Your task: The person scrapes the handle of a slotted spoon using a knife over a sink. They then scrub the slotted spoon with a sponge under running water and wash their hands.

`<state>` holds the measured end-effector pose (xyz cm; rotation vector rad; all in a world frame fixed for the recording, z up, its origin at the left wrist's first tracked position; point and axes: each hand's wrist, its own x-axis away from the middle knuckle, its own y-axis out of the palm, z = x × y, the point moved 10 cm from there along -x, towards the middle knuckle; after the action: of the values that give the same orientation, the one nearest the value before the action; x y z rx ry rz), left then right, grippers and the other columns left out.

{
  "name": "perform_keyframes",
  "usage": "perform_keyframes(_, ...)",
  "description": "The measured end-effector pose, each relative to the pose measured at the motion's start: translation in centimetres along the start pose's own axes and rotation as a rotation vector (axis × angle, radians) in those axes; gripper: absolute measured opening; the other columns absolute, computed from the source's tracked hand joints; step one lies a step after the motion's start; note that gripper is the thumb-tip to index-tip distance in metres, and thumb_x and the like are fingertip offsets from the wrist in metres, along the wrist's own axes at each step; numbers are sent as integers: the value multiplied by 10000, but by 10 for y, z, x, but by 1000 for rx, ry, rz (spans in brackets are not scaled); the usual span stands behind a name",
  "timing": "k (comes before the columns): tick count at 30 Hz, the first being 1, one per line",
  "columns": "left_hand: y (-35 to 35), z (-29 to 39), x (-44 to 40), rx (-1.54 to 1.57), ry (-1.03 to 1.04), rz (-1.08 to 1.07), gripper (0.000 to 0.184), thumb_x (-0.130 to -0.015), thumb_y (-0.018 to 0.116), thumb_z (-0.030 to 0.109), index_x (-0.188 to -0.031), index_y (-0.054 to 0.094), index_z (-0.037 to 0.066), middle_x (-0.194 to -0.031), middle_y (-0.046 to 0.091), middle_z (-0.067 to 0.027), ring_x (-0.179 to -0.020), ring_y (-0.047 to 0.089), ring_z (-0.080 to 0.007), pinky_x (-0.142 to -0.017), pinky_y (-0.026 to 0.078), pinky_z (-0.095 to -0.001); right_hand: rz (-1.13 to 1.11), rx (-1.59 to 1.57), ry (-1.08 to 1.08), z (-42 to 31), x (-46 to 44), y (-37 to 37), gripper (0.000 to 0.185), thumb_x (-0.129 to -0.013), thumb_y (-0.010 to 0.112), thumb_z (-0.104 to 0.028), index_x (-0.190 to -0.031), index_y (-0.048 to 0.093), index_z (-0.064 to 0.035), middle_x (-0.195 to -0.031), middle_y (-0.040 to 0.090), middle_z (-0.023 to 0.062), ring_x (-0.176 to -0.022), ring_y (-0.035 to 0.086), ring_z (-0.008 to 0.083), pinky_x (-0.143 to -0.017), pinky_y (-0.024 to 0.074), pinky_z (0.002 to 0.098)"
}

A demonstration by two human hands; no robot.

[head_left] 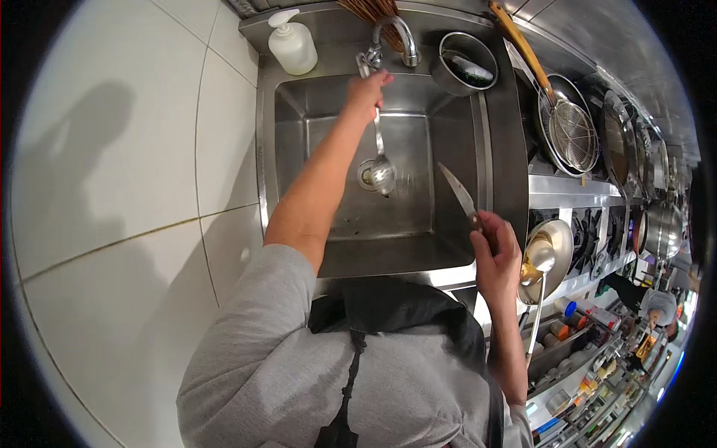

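Note:
My left hand (366, 95) reaches over the steel sink (411, 254) just in front of the faucet (404, 39). It is closed around the handle of a metal spoon (383, 176), whose bowl hangs down over the drain. The fingertips lie close to the faucet base; whether they touch it is unclear. At the sink's right side my right hand (497, 250) grips a knife (457, 188) by its handle, the blade pointing up and left over the basin.
A white pump bottle (293, 49) stands at the back left. Behind the sink's right corner is a metal pot (453, 81) with something inside. Pans, a wire strainer (573, 136) and a ladle (543, 259) lie on the stove at right. Another person (659, 305) is farther right.

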<state>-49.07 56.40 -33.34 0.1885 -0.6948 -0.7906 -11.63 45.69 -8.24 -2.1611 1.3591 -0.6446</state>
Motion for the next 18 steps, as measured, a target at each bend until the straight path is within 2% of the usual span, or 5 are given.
perform_keyframes(5,4,30,-3,558,-132,-212,167,-1017,696,218,-1001,695,52,-1045,762,-113,-485,383,-55,-489,337,-234,29,161,-170,-12,-66,25,292,-941,709,-52,-1229,693,-10,-1041,686,183,-927,709,335,-836,558,417)
perform_keyframes(6,3,36,0,543,-99,-256,216,-1037,677,237,-1106,668,32,-1112,743,-104,-490,382,-34,-476,327,-225,39,150,-201,-15,-83,34,277,-942,709,-63,-1213,694,-12,-1040,686,182,-932,708,348,-837,558,426)
perform_keyframes(9,2,38,37,353,-55,-199,264,-1038,683,304,-1067,684,41,-1067,745,-96,-483,367,-49,-476,323,-221,46,159,-254,-31,-129,62,255,-941,715,-86,-1187,695,-22,-1028,682,171,-929,700,361,-835,554,431)
perform_keyframes(12,4,28,91,-101,23,16,363,-974,766,419,-967,699,63,-865,700,-32,-474,403,-63,-454,329,-258,56,90,-271,-40,-153,84,272,-935,719,-84,-1201,693,-34,-1024,675,170,-921,695,358,-838,552,432)
perform_keyframes(18,43,12,116,59,39,-175,223,-888,821,227,-975,680,77,-783,664,-12,-489,448,-70,-445,329,-276,65,60,-311,-45,-153,102,308,-926,716,-64,-1230,675,-35,-1047,672,175,-933,696,356,-843,554,437)
